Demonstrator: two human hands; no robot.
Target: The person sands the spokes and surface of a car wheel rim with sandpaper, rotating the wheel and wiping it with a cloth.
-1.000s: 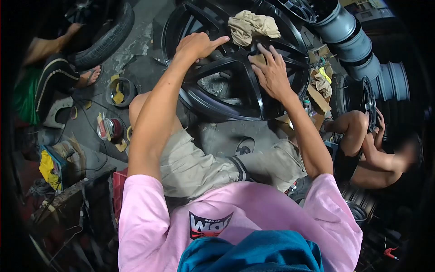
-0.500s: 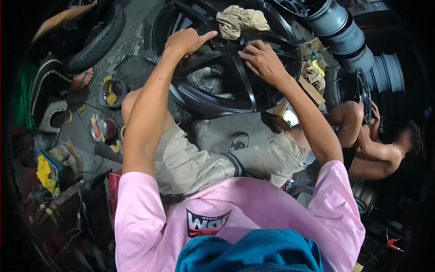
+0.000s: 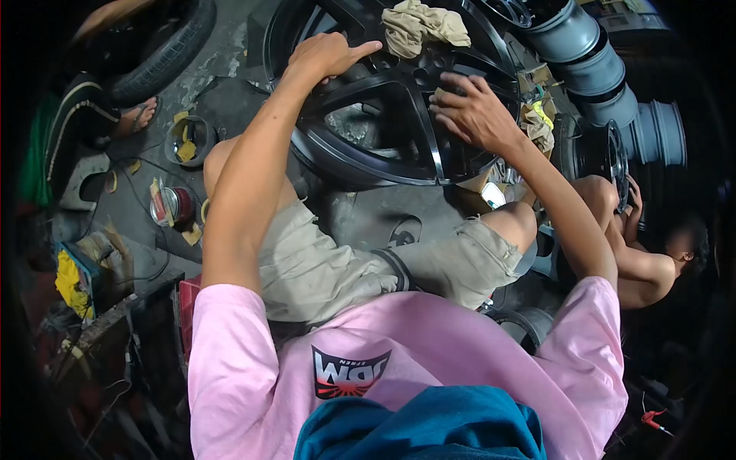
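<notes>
My left grip steadies the wheel, I think—how closed, I cannot tell—right grip holds tan pad

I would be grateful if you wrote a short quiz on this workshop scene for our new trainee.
1. Multiple choice: What lies on the black wheel in front of the person?
A) a hammer
B) a beige cloth
C) a red cup

2. True or false: The person's left hand and right hand are both over the wheel, and neither is down on their lap.

3. Fill in the blank: The row of grey rims is on the ____ side of the picture.

Key: 1. B; 2. true; 3. right
</notes>
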